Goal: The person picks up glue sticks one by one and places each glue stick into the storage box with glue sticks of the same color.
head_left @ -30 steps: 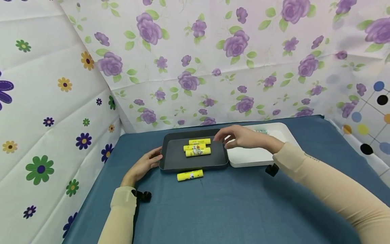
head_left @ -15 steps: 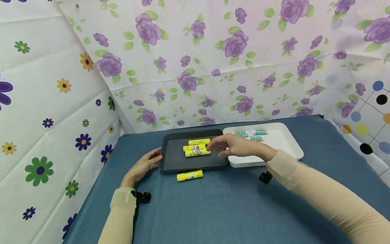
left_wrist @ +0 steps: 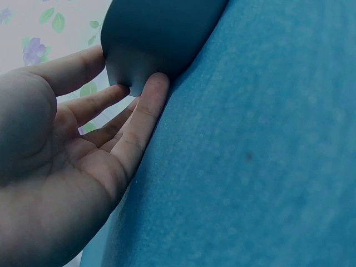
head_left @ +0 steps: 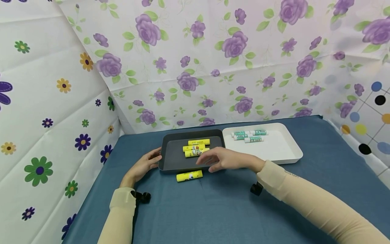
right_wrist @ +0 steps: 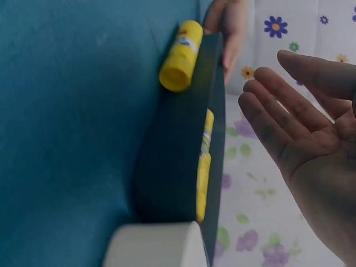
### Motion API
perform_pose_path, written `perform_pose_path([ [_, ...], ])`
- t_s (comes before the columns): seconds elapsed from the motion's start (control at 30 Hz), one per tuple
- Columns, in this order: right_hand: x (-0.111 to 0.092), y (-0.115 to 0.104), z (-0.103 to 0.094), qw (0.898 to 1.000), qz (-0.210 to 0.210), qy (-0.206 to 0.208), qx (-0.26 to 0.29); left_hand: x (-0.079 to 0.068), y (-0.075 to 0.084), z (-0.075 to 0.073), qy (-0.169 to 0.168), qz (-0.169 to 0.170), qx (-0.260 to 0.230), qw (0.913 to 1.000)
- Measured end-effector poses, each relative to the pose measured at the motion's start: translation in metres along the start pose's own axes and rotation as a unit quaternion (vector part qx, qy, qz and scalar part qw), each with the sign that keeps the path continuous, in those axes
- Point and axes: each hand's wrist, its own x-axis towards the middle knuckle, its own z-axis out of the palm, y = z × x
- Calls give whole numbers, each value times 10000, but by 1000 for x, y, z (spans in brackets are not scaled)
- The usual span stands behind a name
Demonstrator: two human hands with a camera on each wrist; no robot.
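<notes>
My left hand (head_left: 145, 166) rests at the left side of a dark grey tray (head_left: 170, 162); in the left wrist view its nearly straight fingers touch the tray's outer wall (left_wrist: 161, 39). Three yellow glue sticks (head_left: 198, 142) lie inside that tray. Another yellow glue stick (head_left: 189, 176) lies on the cloth just in front of it, also visible in the right wrist view (right_wrist: 181, 55). Over the tray's front right corner hovers my right hand (head_left: 228, 159), fingers spread loosely, nothing held. It partly covers the nearest glue stick in the tray.
To the right, a white tray (head_left: 283, 145) stands against the grey one and bears several green-and-white glue sticks (head_left: 254, 139). Blue cloth (head_left: 195, 213) covers the table. Flowered sheets (head_left: 182, 101) hang behind and at the sides.
My right hand has come from over the white tray, leftward and toward me, to the grey tray's front right corner. The green-and-white sticks are now uncovered. My left hand stays put.
</notes>
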Motion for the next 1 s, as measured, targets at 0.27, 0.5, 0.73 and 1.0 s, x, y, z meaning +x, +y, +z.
perform_pose_path([
  [0.27,12,8,22,9996,-46,-273,-64,1,0,0,45,-23,33,10000],
  [0.5,17,14,30,9983,103,-361,-446,1,-2,-1,100,-40,120,9999],
  [0.73,18,14,33,9952,182,-415,-870,2,-3,-1,104,-70,112,9999],
  [1.0,18,14,35,9924,190,-462,-1128,1,-2,-1,92,-46,102,9999],
])
